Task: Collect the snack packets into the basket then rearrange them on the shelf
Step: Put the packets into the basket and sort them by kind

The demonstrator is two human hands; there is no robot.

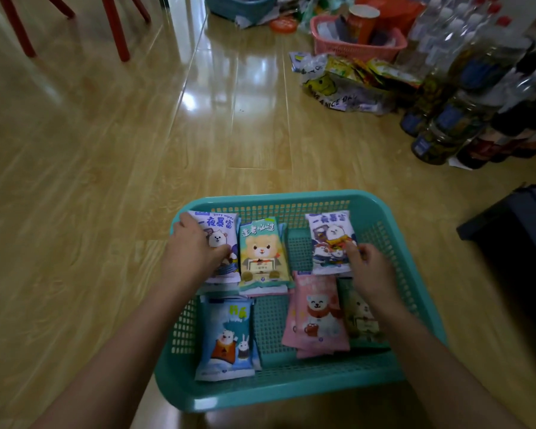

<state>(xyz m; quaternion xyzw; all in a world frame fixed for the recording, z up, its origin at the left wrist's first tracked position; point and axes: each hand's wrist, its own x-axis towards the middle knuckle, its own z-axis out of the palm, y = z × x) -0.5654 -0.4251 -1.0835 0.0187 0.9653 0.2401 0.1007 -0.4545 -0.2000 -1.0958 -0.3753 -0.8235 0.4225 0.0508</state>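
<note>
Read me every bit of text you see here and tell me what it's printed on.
"一夜暴富" and "Baby wipes": left lavender packet
"一夜暴富": right lavender packet
"逢考必过": green bear packet
"A NICE DA", cut off: plastic bag
Too blurred: blue packet, pink packet, bottle labels.

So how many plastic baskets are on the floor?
3. The teal basket nearest, holding the packets; a pink basket far right, beside the bottles; a blue-green basket at the top edge, partly cut off. Others may lie out of view.

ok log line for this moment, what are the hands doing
place: teal basket on wood floor | left hand: holds back-left purple packet | right hand: pinches back-right purple packet
</note>
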